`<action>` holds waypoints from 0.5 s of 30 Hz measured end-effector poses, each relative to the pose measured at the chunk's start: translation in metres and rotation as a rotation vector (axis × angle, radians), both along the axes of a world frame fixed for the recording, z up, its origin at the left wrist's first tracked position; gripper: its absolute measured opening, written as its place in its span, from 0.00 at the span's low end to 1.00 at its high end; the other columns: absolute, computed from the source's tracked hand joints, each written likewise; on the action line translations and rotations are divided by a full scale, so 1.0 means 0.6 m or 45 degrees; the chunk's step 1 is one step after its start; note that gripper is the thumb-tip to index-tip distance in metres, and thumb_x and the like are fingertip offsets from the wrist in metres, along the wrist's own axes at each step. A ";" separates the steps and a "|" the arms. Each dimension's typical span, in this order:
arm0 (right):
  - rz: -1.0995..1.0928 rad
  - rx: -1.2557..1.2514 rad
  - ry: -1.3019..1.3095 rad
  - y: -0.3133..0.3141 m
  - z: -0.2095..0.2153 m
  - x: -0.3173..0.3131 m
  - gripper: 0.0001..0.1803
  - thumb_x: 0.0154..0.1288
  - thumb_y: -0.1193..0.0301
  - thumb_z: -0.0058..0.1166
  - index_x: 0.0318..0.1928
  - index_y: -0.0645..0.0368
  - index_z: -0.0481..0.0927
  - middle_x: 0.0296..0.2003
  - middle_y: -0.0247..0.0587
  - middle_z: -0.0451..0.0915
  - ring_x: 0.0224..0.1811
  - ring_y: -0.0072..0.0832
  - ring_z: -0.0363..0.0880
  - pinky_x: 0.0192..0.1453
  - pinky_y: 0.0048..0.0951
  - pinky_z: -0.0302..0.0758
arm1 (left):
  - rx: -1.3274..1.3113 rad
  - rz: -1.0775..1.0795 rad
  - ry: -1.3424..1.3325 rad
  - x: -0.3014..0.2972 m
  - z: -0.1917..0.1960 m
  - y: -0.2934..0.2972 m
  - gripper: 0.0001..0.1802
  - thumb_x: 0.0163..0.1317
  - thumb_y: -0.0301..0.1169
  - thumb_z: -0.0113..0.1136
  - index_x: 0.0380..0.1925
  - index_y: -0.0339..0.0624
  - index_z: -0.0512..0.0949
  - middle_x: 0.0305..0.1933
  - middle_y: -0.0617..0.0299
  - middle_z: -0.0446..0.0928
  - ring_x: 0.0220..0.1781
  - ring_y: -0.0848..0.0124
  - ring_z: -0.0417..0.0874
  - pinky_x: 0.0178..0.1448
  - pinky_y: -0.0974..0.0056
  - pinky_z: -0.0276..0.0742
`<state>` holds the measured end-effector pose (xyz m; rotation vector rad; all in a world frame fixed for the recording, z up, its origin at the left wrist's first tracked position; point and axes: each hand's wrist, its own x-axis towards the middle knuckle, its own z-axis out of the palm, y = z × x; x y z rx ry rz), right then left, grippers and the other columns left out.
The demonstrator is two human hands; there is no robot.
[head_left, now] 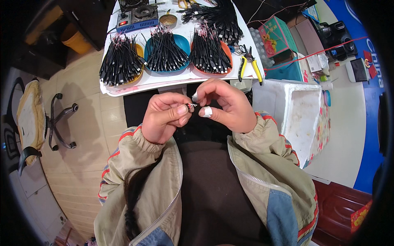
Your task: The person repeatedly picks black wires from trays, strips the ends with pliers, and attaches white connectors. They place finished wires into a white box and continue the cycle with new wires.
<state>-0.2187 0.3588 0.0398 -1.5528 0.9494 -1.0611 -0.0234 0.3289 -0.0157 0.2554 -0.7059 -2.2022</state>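
while tight in left hand (167,114), wires (192,105) beside right hand (227,104), thumb and finger apart

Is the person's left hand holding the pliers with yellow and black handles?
No, the left hand pinches thin wires between thumb and finger, while the pliers lie on the white table.

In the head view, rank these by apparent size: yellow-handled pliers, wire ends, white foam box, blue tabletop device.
1. White foam box
2. Blue tabletop device
3. Yellow-handled pliers
4. Wire ends in the left hand
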 end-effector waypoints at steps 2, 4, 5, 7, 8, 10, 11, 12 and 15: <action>-0.006 -0.089 0.091 -0.002 0.000 0.001 0.10 0.60 0.76 0.60 0.41 0.64 0.76 0.36 0.36 0.76 0.38 0.22 0.74 0.42 0.24 0.72 | 0.094 -0.034 0.057 -0.002 -0.007 0.004 0.08 0.62 0.22 0.57 0.40 0.31 0.78 0.27 0.58 0.76 0.23 0.78 0.68 0.24 0.74 0.56; -0.049 -0.224 0.239 -0.005 0.001 0.001 0.06 0.59 0.77 0.59 0.37 0.63 0.77 0.35 0.39 0.77 0.38 0.25 0.76 0.41 0.26 0.73 | 0.144 -0.050 0.060 -0.005 -0.010 0.005 0.09 0.62 0.22 0.57 0.41 0.32 0.78 0.27 0.58 0.76 0.22 0.78 0.67 0.24 0.73 0.55; -0.068 -0.333 0.297 -0.004 0.001 0.001 0.06 0.59 0.78 0.59 0.36 0.63 0.77 0.35 0.39 0.77 0.38 0.26 0.76 0.40 0.27 0.73 | 0.147 -0.070 0.074 -0.006 -0.011 0.005 0.08 0.62 0.22 0.57 0.41 0.32 0.78 0.27 0.58 0.76 0.22 0.78 0.67 0.24 0.74 0.55; -0.088 -0.525 0.434 -0.003 -0.001 0.002 0.05 0.59 0.78 0.59 0.36 0.64 0.77 0.33 0.40 0.77 0.37 0.27 0.76 0.40 0.27 0.73 | 0.150 -0.106 0.109 -0.007 -0.009 0.004 0.08 0.62 0.22 0.57 0.41 0.32 0.78 0.27 0.58 0.76 0.22 0.79 0.67 0.24 0.74 0.55; -0.124 -0.612 0.457 -0.002 -0.003 0.005 0.06 0.59 0.79 0.58 0.36 0.66 0.77 0.33 0.41 0.77 0.37 0.28 0.76 0.41 0.27 0.73 | 0.102 -0.069 0.044 -0.007 -0.007 0.004 0.08 0.62 0.22 0.57 0.41 0.32 0.78 0.26 0.59 0.76 0.22 0.79 0.68 0.23 0.74 0.55; -0.163 -0.402 0.279 0.005 -0.006 0.011 0.06 0.59 0.79 0.58 0.36 0.66 0.76 0.33 0.41 0.77 0.36 0.27 0.76 0.41 0.26 0.72 | 0.004 0.006 -0.081 -0.006 -0.002 0.003 0.08 0.62 0.22 0.57 0.41 0.32 0.79 0.26 0.59 0.76 0.22 0.79 0.68 0.23 0.75 0.55; -0.192 -0.299 0.182 0.008 -0.008 0.014 0.06 0.59 0.78 0.57 0.36 0.66 0.76 0.34 0.41 0.77 0.36 0.27 0.76 0.41 0.26 0.72 | -0.153 0.100 -0.225 -0.005 0.001 0.004 0.08 0.62 0.23 0.57 0.40 0.32 0.79 0.27 0.59 0.76 0.22 0.79 0.69 0.24 0.74 0.58; -0.186 -0.104 -0.010 0.013 -0.011 0.018 0.05 0.62 0.77 0.56 0.38 0.65 0.76 0.35 0.39 0.77 0.35 0.23 0.74 0.42 0.24 0.71 | -0.310 0.196 -0.374 -0.001 0.004 0.006 0.08 0.62 0.24 0.58 0.39 0.31 0.79 0.27 0.59 0.77 0.23 0.78 0.70 0.25 0.74 0.61; -0.152 0.322 -0.256 0.019 -0.017 0.020 0.06 0.65 0.75 0.55 0.40 0.65 0.76 0.37 0.36 0.77 0.36 0.20 0.73 0.43 0.22 0.71 | -0.344 0.222 -0.386 0.002 0.006 0.004 0.07 0.62 0.22 0.57 0.39 0.31 0.79 0.27 0.60 0.76 0.24 0.79 0.71 0.25 0.76 0.59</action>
